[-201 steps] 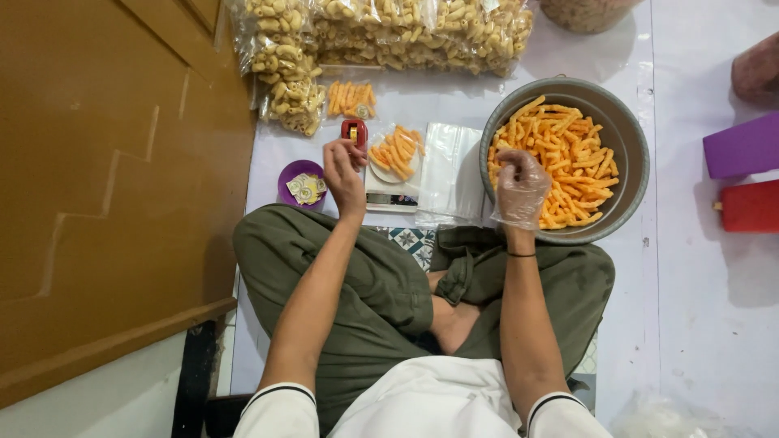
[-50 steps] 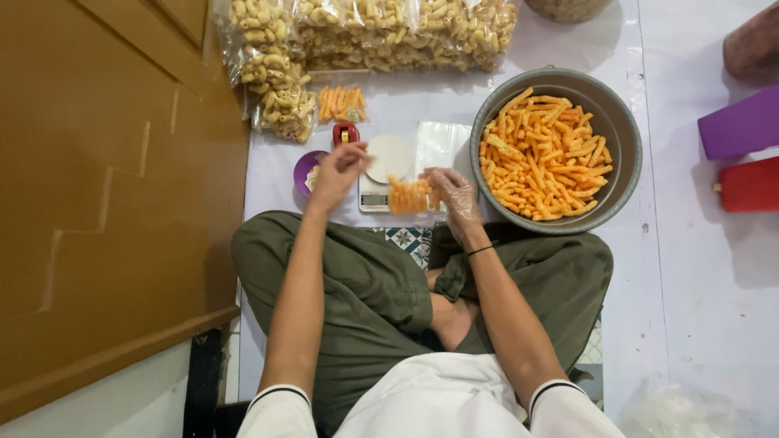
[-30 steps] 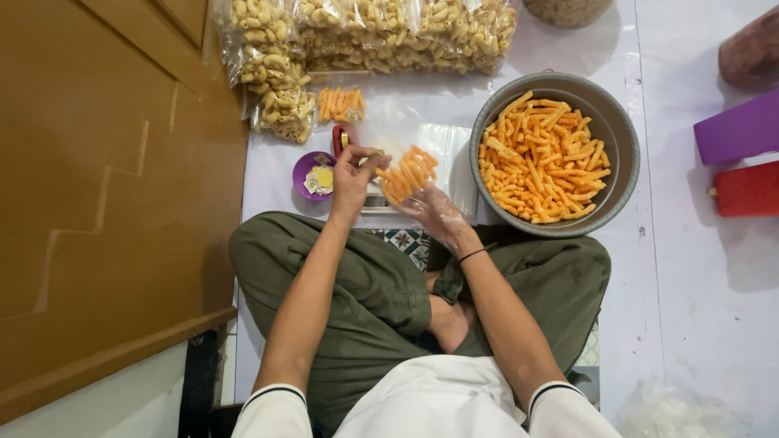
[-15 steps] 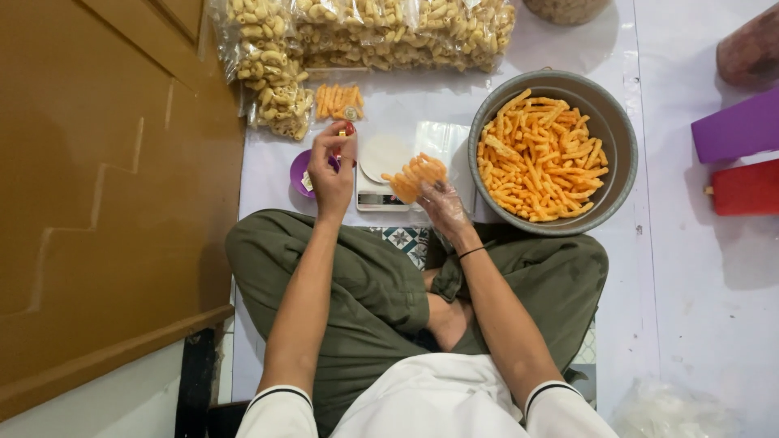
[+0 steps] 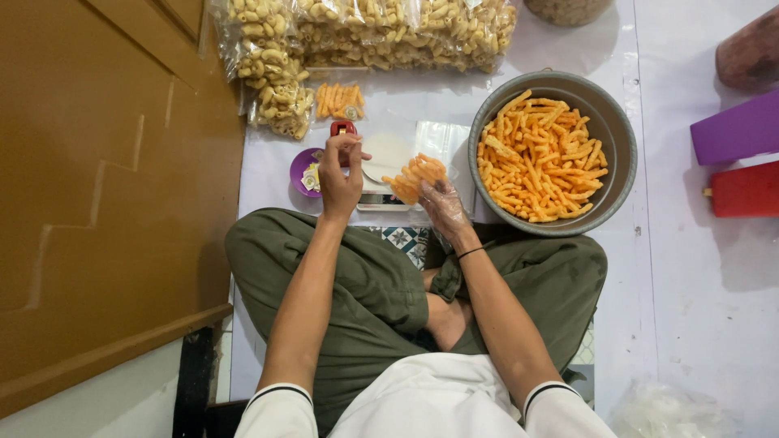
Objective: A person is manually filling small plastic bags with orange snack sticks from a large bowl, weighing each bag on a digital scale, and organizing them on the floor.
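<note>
1. Right hand [image 5: 442,207], in a clear plastic glove, grips a small bag [image 5: 415,177] of orange snack sticks from below, fingers closed around its lower end. The bag sits raised just above the scale [image 5: 381,199], likely to keep the neck up.
2. Left hand [image 5: 339,172] is bare, with fingertips pinched together near the red sealer [image 5: 343,129]. Can't tell what the pinch holds, if anything. It is just left of the bag, not touching it.
3. Purple dish [image 5: 302,166] of small labels sits just left of that hand, within easy reach.
4. Metal basin [image 5: 553,152] of loose sticks lies right of the bag, on the gloved side, so only the gloved hand need touch food.
5. Flat empty bags [image 5: 442,138] lie between scale and basin.
6. One filled pack [image 5: 341,102] lies beyond the sealer, with big macaroni bags [image 5: 365,32] behind it along the far edge.
7. Room: wooden door [image 5: 105,162] closes off the left and knees the near side. Open floor lies right of the basin, up to the purple box [image 5: 734,126] and red box [image 5: 746,188].
</note>
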